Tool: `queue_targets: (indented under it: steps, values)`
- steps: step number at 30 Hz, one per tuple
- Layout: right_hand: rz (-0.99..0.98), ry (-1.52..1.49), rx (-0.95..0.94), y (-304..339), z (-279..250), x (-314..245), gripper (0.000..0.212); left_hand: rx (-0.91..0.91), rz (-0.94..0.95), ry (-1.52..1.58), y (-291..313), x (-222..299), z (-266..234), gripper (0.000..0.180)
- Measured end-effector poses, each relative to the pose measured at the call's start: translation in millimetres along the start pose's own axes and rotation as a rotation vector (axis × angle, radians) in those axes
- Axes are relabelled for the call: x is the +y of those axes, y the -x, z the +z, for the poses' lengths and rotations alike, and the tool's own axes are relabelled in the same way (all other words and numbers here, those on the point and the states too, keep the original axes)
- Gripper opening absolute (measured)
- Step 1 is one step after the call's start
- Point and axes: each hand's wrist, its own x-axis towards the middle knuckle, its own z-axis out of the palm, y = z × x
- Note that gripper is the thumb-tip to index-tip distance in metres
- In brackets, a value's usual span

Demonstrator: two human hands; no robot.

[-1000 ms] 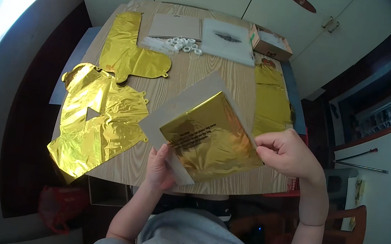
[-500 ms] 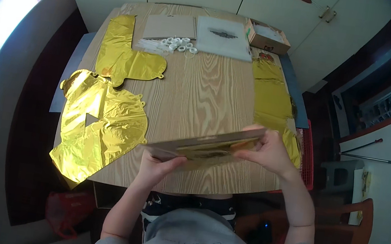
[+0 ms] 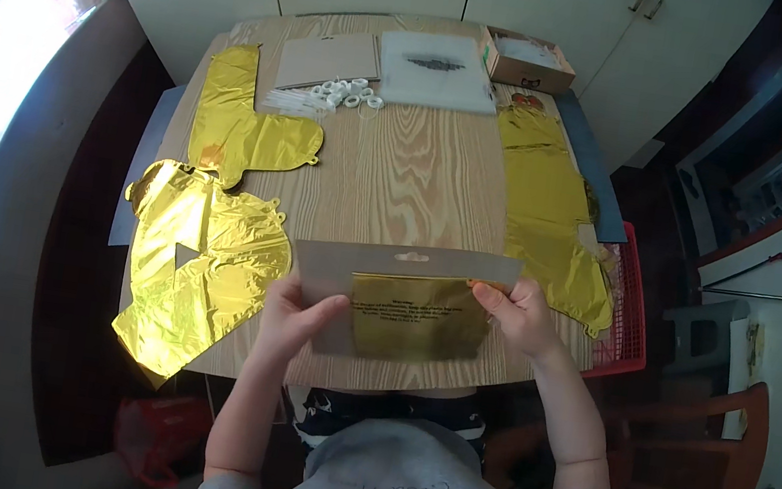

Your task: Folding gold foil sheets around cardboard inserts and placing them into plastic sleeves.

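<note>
Between both hands I hold a flat packaged foil balloon [image 3: 417, 342], with gold foil folded against a grey card that has a hanging slot near its upper edge. Dark print runs across its face. My left hand [image 3: 298, 312] grips the left edge, thumb on the front. At the upper right corner, my right hand [image 3: 524, 317] pinches it beside a small orange patch. Left of the package lie two flat gold foil balloons, a rounded one [image 3: 246, 268] with a triangular opening and an angular one [image 3: 224, 123]. More gold foil [image 3: 550, 182] lies along the table's right side.
On the far side of the wooden table [image 3: 411, 177] are white ribbon rolls [image 3: 343, 94], a grey card [image 3: 333, 59], a frosted bag [image 3: 434, 89] and an open cardboard box [image 3: 526, 70]. A red basket [image 3: 636, 332] stands past the right edge, near a wooden chair [image 3: 751, 440].
The package has tilted from nearly edge-on to face me, so its printed gold front shows. Both hands have turned with it, and the whole view has shifted slightly.
</note>
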Motion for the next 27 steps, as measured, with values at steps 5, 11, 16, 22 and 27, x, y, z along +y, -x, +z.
queue_targets:
  steps: [5,11,16,22,27]
  values:
    - [-0.009,0.034,0.024,-1.4,6.3,19.5,0.023,0.182,0.137,-0.388,-11.7,6.7,18.6,0.041]
    - [0.014,0.026,0.054,3.9,-4.0,27.3,0.022,0.154,-0.001,-0.033,-14.5,1.3,22.7,0.029]
    - [-0.094,0.441,0.332,49.6,-15.1,-25.7,0.034,-0.054,0.074,-0.132,7.1,-0.2,16.0,0.012]
    - [-0.165,1.031,-0.179,147.7,-35.1,-69.7,0.033,-0.708,0.512,-0.38,19.1,-0.4,95.4,0.022]
    - [0.062,1.508,0.531,198.0,-60.7,-69.6,0.019,-0.714,0.639,-0.42,51.2,-38.3,160.5,0.03]
